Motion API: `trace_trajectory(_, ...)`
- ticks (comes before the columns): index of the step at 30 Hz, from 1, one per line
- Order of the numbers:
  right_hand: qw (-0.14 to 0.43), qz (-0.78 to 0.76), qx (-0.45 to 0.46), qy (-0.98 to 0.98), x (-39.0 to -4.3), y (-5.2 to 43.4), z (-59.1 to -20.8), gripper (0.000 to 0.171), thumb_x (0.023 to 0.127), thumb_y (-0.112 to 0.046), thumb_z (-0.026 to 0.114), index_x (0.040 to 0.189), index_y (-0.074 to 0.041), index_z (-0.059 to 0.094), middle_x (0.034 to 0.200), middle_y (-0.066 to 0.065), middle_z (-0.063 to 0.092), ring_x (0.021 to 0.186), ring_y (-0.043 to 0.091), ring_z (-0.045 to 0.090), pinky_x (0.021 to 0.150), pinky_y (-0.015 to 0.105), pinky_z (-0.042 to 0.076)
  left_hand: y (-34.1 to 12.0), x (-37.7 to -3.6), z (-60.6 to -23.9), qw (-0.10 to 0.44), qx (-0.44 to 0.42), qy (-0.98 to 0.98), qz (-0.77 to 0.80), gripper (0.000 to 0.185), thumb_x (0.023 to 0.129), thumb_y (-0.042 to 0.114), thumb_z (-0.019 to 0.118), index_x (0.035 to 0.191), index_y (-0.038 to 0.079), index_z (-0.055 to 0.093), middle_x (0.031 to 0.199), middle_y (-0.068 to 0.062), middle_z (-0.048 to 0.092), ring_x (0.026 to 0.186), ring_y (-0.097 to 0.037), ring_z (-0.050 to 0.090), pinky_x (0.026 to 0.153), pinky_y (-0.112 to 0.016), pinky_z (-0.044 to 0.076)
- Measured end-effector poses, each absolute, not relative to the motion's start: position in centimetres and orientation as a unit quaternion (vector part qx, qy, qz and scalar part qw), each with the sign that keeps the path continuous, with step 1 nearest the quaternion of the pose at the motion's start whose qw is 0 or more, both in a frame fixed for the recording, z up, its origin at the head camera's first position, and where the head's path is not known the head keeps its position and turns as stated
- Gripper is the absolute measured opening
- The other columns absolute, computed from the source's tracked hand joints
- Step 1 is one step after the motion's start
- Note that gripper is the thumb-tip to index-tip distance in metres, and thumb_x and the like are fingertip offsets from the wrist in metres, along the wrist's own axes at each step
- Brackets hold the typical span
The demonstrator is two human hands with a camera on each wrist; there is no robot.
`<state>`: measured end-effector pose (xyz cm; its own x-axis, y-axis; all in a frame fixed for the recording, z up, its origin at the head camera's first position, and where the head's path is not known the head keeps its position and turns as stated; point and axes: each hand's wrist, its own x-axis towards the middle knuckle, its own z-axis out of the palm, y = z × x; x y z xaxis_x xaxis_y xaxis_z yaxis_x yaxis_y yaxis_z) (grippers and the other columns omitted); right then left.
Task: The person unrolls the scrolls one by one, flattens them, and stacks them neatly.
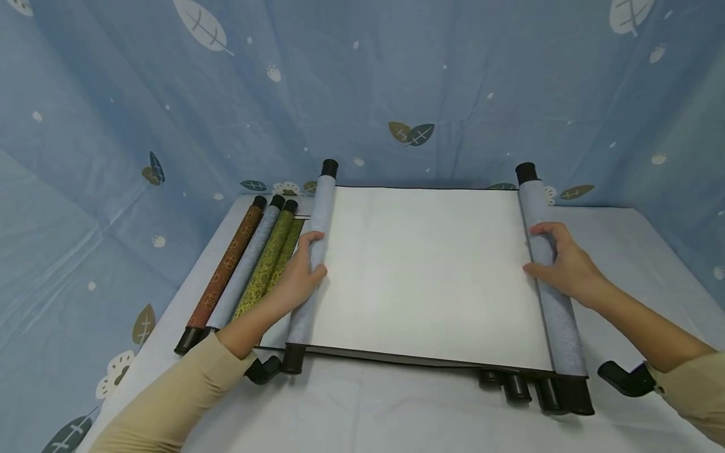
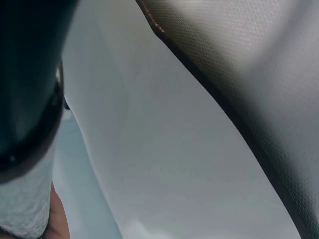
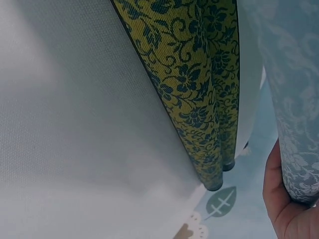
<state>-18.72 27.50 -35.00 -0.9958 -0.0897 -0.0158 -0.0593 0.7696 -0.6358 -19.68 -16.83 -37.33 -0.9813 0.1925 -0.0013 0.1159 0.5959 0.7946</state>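
Note:
An unrolled scroll lies on the table, its blank white sheet [image 1: 425,270] stretched between two pale blue rollers with black end caps. My left hand [image 1: 303,270] grips the left roller [image 1: 323,201] near its middle, fingers curled over the top and thumb on the sheet side. My right hand [image 1: 566,264] holds the right roller [image 1: 561,321] the same way. In the right wrist view a pale blue patterned roll [image 3: 294,99] rests against a palm [image 3: 286,209]. In the left wrist view a black end cap [image 2: 25,99] fills the left edge.
Rolled scrolls lie left of the open one: a brown one [image 1: 226,267], a pale blue one [image 1: 246,267], yellow-green ones [image 1: 269,264] [image 3: 194,89]. Black roller ends [image 1: 510,385] stick out under the sheet's near right corner. White cloth covers the table [image 1: 396,409]; blue leaf-print fabric [image 1: 453,82] walls it.

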Motion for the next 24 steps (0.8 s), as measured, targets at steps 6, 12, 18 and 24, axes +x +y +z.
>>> trace_trajectory(6,0.006,-0.357,-0.072,0.931,-18.6,27.8,-35.2,0.059,0.089,0.000,0.054,0.140,0.001,0.024,0.146,0.039,0.014,0.130,0.057,0.019,0.089,0.073,0.025,-17.1,-19.5,-37.4,0.041,0.073,0.911,0.404,0.058,0.093,0.008,0.038,0.146,0.015,0.017,0.131,-0.029,0.026,0.098,-0.038,0.043,0.074,-0.045,0.039)
trace_trajectory(12,0.000,-0.344,-0.062,0.937,-18.6,27.9,-35.2,0.061,0.092,-0.016,0.060,0.141,0.000,0.026,0.147,0.037,0.016,0.130,0.057,0.019,0.089,0.072,0.025,-17.7,-19.7,-37.6,0.037,0.077,0.904,0.418,0.057,0.096,0.012,0.048,0.147,0.014,0.022,0.134,-0.029,0.026,0.108,-0.040,0.041,0.081,-0.049,0.040)
trace_trajectory(18,0.020,-0.329,-0.030,0.944,-18.7,28.1,-35.1,0.083,0.084,-0.030,0.072,0.143,-0.002,0.021,0.149,0.036,0.012,0.128,0.059,0.020,0.089,0.071,0.027,-18.2,-20.0,-37.4,0.035,0.069,0.898,0.433,0.077,0.084,0.018,0.072,0.146,0.015,0.027,0.143,-0.025,0.026,0.127,-0.043,0.034,0.094,-0.058,0.037)
trace_trajectory(24,0.010,-0.321,-0.036,0.946,-18.8,28.3,-35.1,0.080,0.086,-0.020,0.070,0.143,-0.001,0.018,0.145,0.040,0.014,0.120,0.060,0.028,0.082,0.068,0.033,-18.8,-20.1,-37.2,0.032,0.073,0.899,0.431,0.075,0.084,0.009,0.070,0.145,0.012,0.027,0.151,-0.020,0.024,0.136,-0.039,0.026,0.100,-0.058,0.033)
